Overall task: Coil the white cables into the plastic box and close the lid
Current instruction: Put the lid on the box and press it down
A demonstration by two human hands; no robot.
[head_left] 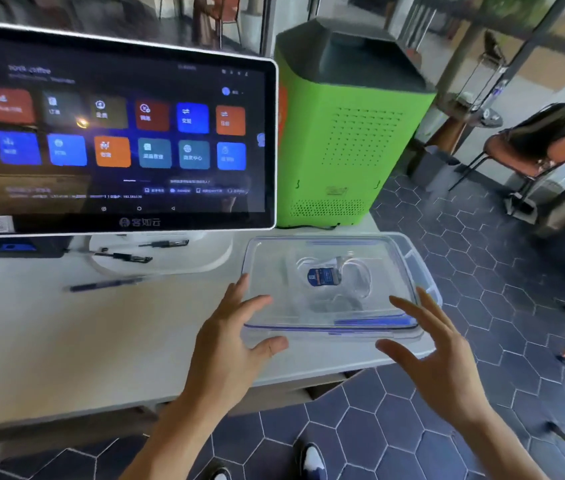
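Touchscreen monitor (114, 133) stood at far left of the surface (49, 334), w/ a pen (106, 284) in front. Left hand (232, 337) was released, fingers spread, at plastic box (419, 271) near-left corner. Lid (274, 258) sat on the box; white cables (360, 275) coiled inside. Right hand (444, 355) hovered released by near-right corner.

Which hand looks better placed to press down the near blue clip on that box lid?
Probably the right hand: its fingers hover beside the near blue clip on the lid. The left hand is spread open at the lid's other corner.
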